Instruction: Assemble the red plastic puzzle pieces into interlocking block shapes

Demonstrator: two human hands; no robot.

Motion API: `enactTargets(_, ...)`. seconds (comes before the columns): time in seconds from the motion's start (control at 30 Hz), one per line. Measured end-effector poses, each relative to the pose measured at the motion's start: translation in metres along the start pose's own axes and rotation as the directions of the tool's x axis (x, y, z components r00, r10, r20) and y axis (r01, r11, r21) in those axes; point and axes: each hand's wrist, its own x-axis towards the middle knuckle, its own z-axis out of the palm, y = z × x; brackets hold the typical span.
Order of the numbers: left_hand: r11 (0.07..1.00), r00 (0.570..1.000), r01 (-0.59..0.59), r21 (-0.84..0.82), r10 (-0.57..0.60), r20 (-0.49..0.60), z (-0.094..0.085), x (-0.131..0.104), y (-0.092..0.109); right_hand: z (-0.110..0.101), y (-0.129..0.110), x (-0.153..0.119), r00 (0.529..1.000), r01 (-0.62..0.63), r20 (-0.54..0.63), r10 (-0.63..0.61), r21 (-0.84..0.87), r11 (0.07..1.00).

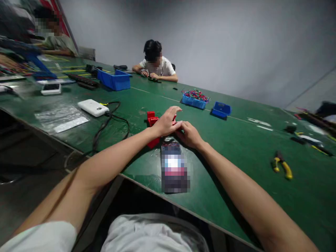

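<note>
My left hand (167,121) curves over a red plastic part (151,118), its thumb and index finger on either side of a red bit showing between them. My right hand (190,134) meets it there, fingers bent and pressed together near the left thumb; whatever they pinch is hidden. More red plastic (153,142) shows below my left wrist. Just in front of my hands a phone (168,187) with a lit, blurred-out screen lies flat on the green table (236,189).
Pliers with yellow handles (288,171) lie at right. Beyond my hands stand a blue bin of colourful small pieces (193,102) and another blue bin (221,110). A white power bank (93,107) with black cables (105,122) is at left. Two people sit farther off.
</note>
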Motion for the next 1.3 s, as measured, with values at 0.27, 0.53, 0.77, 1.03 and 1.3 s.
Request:
enactTargets(0.27,0.973,0.974,0.228,0.033,-0.228,-0.015,0.002,-0.001,-0.005,-0.004,-0.001,0.0,1.0,0.027,0.004,-0.026,-0.027,0.999)
enactTargets(0.53,0.892,0.883,0.451,0.031,-0.451,0.132,0.0,-0.003,-0.017,-0.006,-0.003,0.0,0.999,0.033,0.003,-0.033,-0.04,0.999)
enactTargets(0.77,0.838,0.835,0.545,0.018,-0.545,0.077,0.0,0.0,-0.019,-0.007,-0.008,0.0,0.998,0.064,-0.007,-0.064,0.007,0.998)
enactTargets(1.03,0.907,0.912,0.384,0.172,-0.402,0.085,0.002,-0.003,-0.02,-0.007,-0.008,-0.001,0.997,0.075,-0.035,-0.076,-0.021,0.997)
enactTargets(1.3,0.895,0.896,0.443,-0.047,-0.44,0.051,0.0,-0.002,-0.018,-0.009,-0.011,-0.001,0.993,0.105,-0.042,-0.107,-0.049,0.993)
